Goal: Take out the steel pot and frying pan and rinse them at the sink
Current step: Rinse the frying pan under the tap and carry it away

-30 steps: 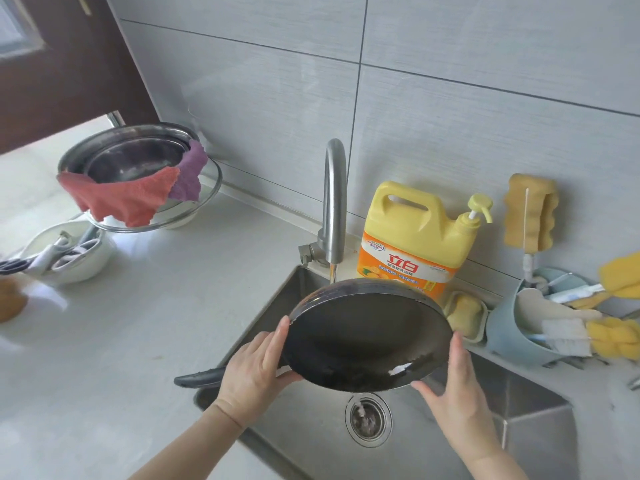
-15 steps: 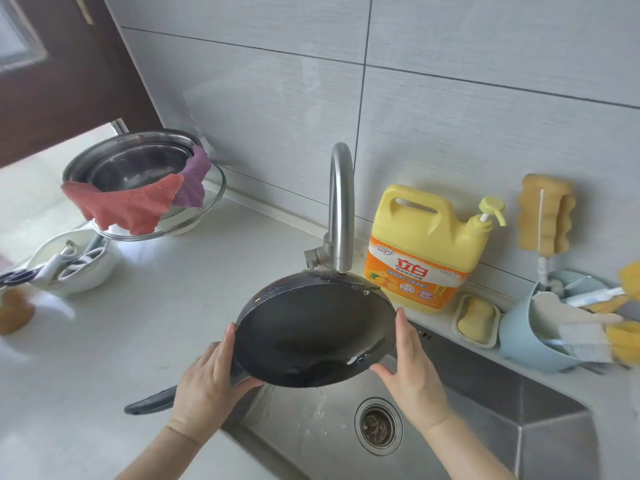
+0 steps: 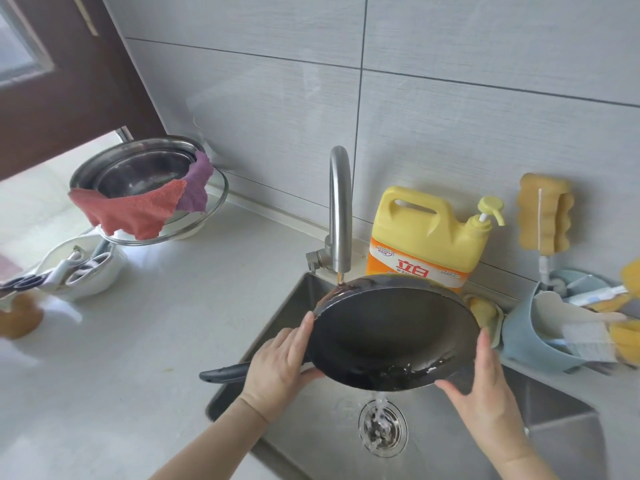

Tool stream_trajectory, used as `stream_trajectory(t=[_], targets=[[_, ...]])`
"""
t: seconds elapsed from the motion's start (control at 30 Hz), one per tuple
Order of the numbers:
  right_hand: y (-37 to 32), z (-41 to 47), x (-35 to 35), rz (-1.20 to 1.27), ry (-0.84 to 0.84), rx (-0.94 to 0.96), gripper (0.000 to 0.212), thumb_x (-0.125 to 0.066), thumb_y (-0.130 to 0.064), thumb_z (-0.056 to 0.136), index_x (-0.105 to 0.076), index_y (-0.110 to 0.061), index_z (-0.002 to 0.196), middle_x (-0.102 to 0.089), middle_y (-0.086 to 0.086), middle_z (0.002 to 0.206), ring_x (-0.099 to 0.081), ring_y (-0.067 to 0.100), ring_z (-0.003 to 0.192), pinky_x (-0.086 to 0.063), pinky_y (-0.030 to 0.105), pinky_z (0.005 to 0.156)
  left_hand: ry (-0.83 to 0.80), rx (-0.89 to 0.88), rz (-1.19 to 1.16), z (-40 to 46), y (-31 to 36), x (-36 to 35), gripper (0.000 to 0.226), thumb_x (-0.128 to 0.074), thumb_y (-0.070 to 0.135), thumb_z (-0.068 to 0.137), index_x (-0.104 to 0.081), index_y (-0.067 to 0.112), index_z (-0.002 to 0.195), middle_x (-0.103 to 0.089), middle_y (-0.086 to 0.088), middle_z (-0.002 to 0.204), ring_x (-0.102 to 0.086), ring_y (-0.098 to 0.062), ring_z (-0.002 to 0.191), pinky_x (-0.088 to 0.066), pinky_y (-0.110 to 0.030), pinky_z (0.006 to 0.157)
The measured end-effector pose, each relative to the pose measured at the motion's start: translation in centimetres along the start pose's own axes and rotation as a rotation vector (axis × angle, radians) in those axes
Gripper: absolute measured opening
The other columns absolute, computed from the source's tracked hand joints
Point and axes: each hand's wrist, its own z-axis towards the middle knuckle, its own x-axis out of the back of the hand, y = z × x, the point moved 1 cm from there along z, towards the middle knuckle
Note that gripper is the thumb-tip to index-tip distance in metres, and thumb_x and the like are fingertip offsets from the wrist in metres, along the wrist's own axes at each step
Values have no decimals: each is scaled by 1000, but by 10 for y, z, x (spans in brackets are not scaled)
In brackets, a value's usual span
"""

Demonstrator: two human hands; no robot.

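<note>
I hold a black frying pan (image 3: 391, 327) tilted towards me over the steel sink (image 3: 467, 441). My left hand (image 3: 277, 368) grips its left rim where the dark handle (image 3: 225, 372) sticks out. Gripping the right rim is my right hand (image 3: 485, 389), thumb up along the edge. Water from the faucet (image 3: 339, 209) strikes the pan's far left edge and spills off the low front edge into the drain (image 3: 382, 433). A steel pot (image 3: 138, 171), draped with red and purple cloths, sits at the back left of the counter.
A yellow detergent jug (image 3: 426, 237) and a soap dish (image 3: 485, 311) stand behind the pan. To the right is a blue holder (image 3: 526, 337) with brushes and sponges. A white bowl (image 3: 79, 271) with scissors stands on the pale counter (image 3: 138, 358) at the left.
The pan swung left under the spout, then back to the right. Water now pours off its front edge into the drain. Both hands keep their hold on the rim.
</note>
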Motion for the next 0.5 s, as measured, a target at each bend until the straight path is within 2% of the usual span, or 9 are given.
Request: stream_trajectory(t=[0.07, 0.13, 0.3, 0.43, 0.5], targets=[[4, -2, 4, 1, 20, -24, 150, -95, -6, 48, 8, -38, 152, -44, 32, 140, -56, 48, 117, -46, 52, 88, 18, -30, -1, 5, 6, -1, 93, -57, 60, 81, -21, 4, 146, -60, -2, 90, -55, -15, 73, -52, -29, 53], [6, -3, 6, -8, 16, -24, 150, -95, -6, 48, 9, -38, 152, -43, 31, 141, -56, 49, 117, -43, 54, 89, 23, -34, 0, 6, 7, -2, 94, -58, 60, 80, -22, 3, 146, -57, -1, 91, -50, -14, 74, -50, -27, 53], [-6, -1, -4, 30, -26, -2, 145, -94, -9, 53, 8, -38, 152, -39, 24, 147, -50, 42, 126, -39, 41, 94, 1, 38, 2, -9, -8, 4, 92, -54, 64, 81, -24, 4, 145, -66, -6, 86, -60, -16, 74, -53, -29, 53], [-26, 6, -22, 75, -57, 79, 142, -94, -9, 55, 6, -29, 154, -31, 7, 147, -37, 21, 131, -37, 39, 97, -13, 112, 27, -25, -26, 18, 91, -55, 65, 78, -32, 2, 139, -66, -6, 81, -64, -18, 68, -51, -29, 47], [-38, 10, -30, 73, -80, 115, 143, -95, -11, 53, 5, -24, 154, -30, 6, 147, -38, 20, 129, -38, 37, 96, -9, 129, 43, -34, -35, 23, 93, -55, 66, 77, -29, 4, 141, -67, -8, 80, -61, -18, 72, -51, -30, 45]])
